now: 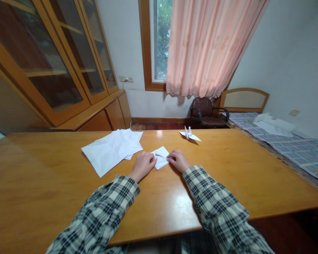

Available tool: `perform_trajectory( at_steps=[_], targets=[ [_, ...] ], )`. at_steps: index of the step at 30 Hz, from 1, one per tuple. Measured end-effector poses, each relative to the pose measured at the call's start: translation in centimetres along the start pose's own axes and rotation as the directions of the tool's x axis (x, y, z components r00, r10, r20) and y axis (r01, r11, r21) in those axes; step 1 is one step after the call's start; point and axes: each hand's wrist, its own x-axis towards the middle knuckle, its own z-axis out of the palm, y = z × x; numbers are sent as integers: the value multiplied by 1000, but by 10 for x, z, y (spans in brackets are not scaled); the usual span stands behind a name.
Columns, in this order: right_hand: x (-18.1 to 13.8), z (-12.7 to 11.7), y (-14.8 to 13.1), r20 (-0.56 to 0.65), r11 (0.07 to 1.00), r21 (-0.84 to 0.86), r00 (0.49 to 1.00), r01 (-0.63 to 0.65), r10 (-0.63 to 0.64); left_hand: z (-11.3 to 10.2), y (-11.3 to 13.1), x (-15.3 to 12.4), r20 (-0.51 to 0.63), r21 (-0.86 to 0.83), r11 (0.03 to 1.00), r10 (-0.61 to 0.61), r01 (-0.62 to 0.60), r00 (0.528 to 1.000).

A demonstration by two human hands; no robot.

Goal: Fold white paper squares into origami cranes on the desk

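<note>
A small folded piece of white paper (161,156) lies on the wooden table (55,183) between my hands. My left hand (143,165) presses on its left side with curled fingers. My right hand (178,159) pinches its right edge, fingers closed on the fold. Both sleeves are plaid. A finished white paper crane (189,134) stands farther back on the table, to the right of my hands and apart from them.
A loose stack of white paper sheets (112,149) lies left of my hands. A wooden cabinet with glass doors (55,63) lines the left wall. Behind the table are a brown chair (205,112), a bed (281,137) and a pink curtain (209,46).
</note>
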Motion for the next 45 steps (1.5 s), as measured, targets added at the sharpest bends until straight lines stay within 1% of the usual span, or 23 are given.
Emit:
perform_trajectory(
  at_steps=[8,13,18,22,31,39,45],
  targets=[
    [1,1,0,13,1000,-3,1000,-26,26,-1,2,0,-5,-10,1000,-5,4,1000],
    [0,0,-2,14,999,-9,999,-31,31,-1,2,0,-7,-52,999,-14,14,1000],
    [0,-2,-4,30,999,-28,999,-30,31,1,2,0,-7,-95,994,-51,51,999],
    [0,-2,-5,38,999,-35,999,-33,34,3,0,0,2,-88,993,-84,83,996],
    [0,-1,-3,39,999,-39,999,-26,28,-1,1,-2,71,-35,998,49,-47,996],
    [0,-1,-2,42,999,-36,999,-16,18,-1,1,-1,79,-60,997,52,-47,996],
    [0,0,-2,34,999,-39,999,-9,10,-3,2,-1,95,-20,998,57,-56,994]
  ],
)
